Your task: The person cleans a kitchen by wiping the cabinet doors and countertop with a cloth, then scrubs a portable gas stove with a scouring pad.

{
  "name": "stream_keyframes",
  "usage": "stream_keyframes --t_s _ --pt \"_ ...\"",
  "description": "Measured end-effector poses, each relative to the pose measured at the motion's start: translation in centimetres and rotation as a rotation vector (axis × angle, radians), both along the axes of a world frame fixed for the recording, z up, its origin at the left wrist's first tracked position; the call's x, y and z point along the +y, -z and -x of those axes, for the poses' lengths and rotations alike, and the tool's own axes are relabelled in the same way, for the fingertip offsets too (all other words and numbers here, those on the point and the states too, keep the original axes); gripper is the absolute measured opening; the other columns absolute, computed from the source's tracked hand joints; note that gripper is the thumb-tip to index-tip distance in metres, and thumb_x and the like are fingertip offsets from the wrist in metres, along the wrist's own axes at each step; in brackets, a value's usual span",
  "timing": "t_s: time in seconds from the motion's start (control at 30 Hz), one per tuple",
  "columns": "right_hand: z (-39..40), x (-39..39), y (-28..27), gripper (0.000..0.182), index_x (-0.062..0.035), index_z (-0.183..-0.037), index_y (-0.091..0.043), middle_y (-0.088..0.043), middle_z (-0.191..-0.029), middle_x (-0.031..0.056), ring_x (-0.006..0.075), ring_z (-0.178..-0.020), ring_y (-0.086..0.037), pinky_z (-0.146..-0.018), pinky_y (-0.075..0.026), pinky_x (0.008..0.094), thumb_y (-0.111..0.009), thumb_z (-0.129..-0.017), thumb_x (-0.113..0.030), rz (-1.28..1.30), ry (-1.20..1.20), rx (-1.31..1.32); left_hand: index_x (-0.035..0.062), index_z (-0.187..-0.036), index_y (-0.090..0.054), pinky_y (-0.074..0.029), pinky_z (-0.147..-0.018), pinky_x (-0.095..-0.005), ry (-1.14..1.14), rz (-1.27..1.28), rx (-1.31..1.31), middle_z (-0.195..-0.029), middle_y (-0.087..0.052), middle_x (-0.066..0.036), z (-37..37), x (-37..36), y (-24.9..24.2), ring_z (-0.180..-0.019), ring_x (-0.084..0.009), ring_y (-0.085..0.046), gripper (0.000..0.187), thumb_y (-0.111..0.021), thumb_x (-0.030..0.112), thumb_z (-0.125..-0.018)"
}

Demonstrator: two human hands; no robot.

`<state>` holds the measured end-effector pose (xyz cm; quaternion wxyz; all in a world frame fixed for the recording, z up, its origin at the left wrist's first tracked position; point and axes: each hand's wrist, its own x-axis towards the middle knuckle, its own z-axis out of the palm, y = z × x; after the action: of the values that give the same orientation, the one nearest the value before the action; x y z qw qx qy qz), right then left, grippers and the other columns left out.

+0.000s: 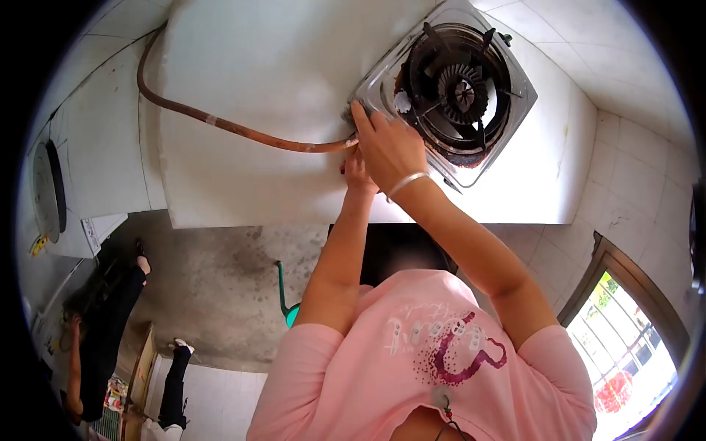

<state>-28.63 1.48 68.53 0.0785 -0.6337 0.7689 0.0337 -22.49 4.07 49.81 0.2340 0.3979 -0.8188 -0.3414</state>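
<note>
A silver gas stove (523,103) with a black, rusty burner (463,92) sits on the white counter (243,184). An orange-brown hose (250,134) curves over the counter and ends at the stove's near-left corner. There my left hand (358,173) is closed at the hose end, its fingers partly hidden beneath my right hand. Above it, my right hand (393,151), with a silver bangle (406,184) at the wrist, presses its fingers on a small, dark grey thing (348,113) against the stove's edge. What that grey thing is I cannot make out.
Tiled walls (640,154) rise behind and to the right, with a barred window (621,345) at the lower right. A round lid-like object (48,191) is at the far left. Other people's dark-clothed legs (110,331) show at the lower left. Something green (291,314) stands below the counter.
</note>
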Motion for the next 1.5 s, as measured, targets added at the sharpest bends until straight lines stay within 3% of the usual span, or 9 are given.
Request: stream_keyframes --t_s 0.07,0.2,0.3,0.57,0.93,1.0,1.13,1.23,1.5 --pt "0.3 3.1 2.4 0.049 -0.0085 -0.131 -0.046 -0.062 -0.095 0.0077 0.0271 -0.075 -0.066 -0.062 -0.053 0.0382 -0.059 -0.085 -0.018 -0.107 0.086 -0.027 0.0109 -0.11 -0.064 -0.042 -0.095 -0.0434 0.131 0.192 -0.416 -0.102 -0.064 -0.013 -0.4 -0.5 -2.3 -0.108 -0.03 -0.056 0.037 -0.056 0.032 -0.081" --pt "-0.1 5.6 -1.0 0.049 -0.0131 -0.131 -0.047 -0.06 -0.092 0.0075 0.0285 -0.072 -0.063 -0.06 -0.051 0.0408 -0.06 -0.085 -0.018 -0.065 0.202 -0.346 0.0099 -0.109 -0.063 -0.042 -0.095 -0.0438 0.092 0.38 -0.12 -0.106 -0.063 -0.013 -0.5 -1.0 -1.8 -0.103 -0.0313 -0.057 0.038 -0.057 0.033 -0.079" --pt "0.4 3.1 -2.9 0.036 -0.0147 -0.12 -0.056 -0.059 -0.089 0.0078 0.0294 -0.072 -0.061 -0.06 -0.05 0.0402 -0.061 -0.085 -0.019 0.156 0.186 -0.354 0.0097 -0.122 -0.053 -0.042 -0.091 -0.0463 0.229 0.193 -0.529 -0.118 -0.055 -0.011 -1.0 0.4 -1.5 -0.107 -0.0283 -0.055 0.051 -0.059 0.037 -0.079" --pt "5.7 -5.6 -1.0 0.02 -0.0095 -0.099 -0.064 -0.064 -0.088 0.0064 0.0262 -0.079 -0.065 -0.068 -0.053 0.0386 -0.061 -0.085 -0.023 -0.061 0.024 0.159 0.0107 -0.106 -0.058 -0.045 -0.084 -0.0479 0.084 0.223 -0.193 -0.11 -0.055 -0.012 -0.1 -0.9 -3.9 -0.1 -0.0314 -0.057 0.042 -0.066 0.036 -0.074" --pt "3.9 -7.5 -1.6 0.014 -0.0086 -0.091 -0.066 -0.068 -0.085 0.0058 0.0237 -0.078 -0.069 -0.066 -0.054 0.0332 -0.063 -0.08 -0.015 -0.099 0.274 0.072 0.0101 -0.105 -0.059 -0.045 -0.086 -0.0485 0.127 0.262 -0.216 -0.116 -0.054 -0.015 -0.2 -0.9 -3.5 -0.104 -0.0336 -0.056 0.04 -0.065 0.036 -0.075" --pt "3.0 -6.2 -1.9 0.015 -0.0065 -0.091 -0.064 -0.068 -0.088 0.0064 0.0241 -0.081 -0.068 -0.068 -0.053 0.0346 -0.062 -0.081 -0.017 -0.179 0.296 -0.047 0.0103 -0.116 -0.057 -0.043 -0.091 -0.0477 0.183 0.15 -0.256 -0.125 -0.051 -0.017 -0.1 -0.2 -1.4 -0.109 -0.0331 -0.054 0.048 -0.064 0.038 -0.077" --pt "2.0 -0.1 -3.3 0.02 -0.0086 -0.094 -0.063 -0.065 -0.088 0.0079 0.0287 -0.085 -0.064 -0.073 -0.052 0.0358 -0.061 -0.085 -0.027 -0.03 0.283 -0.334 0.0101 -0.128 -0.054 -0.038 -0.1 -0.0468 -0.159 -0.691 0.49 -0.137 -0.043 -0.018 -0.1 0.8 3.5 -0.119 -0.0307 -0.05 0.06 -0.065 0.041 -0.077" --pt "3.8 5.6 -5.2 0.023 -0.0061 -0.103 -0.065 -0.066 -0.092 0.0081 0.0236 -0.078 -0.066 -0.069 -0.053 0.0315 -0.066 -0.084 -0.02 0.174 0.37 -0.602 0.0034 -0.116 -0.056 -0.038 -0.1 -0.0479 0.208 0.166 -0.283 -0.127 -0.052 -0.02 -1.1 -0.4 0.0 -0.116 -0.0339 -0.051 0.051 -0.061 0.039 -0.08" --pt "16.0 20.2 -5.7 0.026 -0.0025 -0.104 -0.065 -0.068 -0.08 0.0079 0.0115 -0.069 -0.064 -0.066 -0.052 0.0275 -0.066 -0.088 -0.023 0.293 1.048 -0.669 0.007 -0.112 -0.06 -0.042 -0.087 -0.0426 0.167 0.24 -0.04 -0.108 -0.056 -0.012 -2.8 0.1 -9.2 -0.1 -0.0303 -0.054 0.03 -0.062 0.021 -0.084"
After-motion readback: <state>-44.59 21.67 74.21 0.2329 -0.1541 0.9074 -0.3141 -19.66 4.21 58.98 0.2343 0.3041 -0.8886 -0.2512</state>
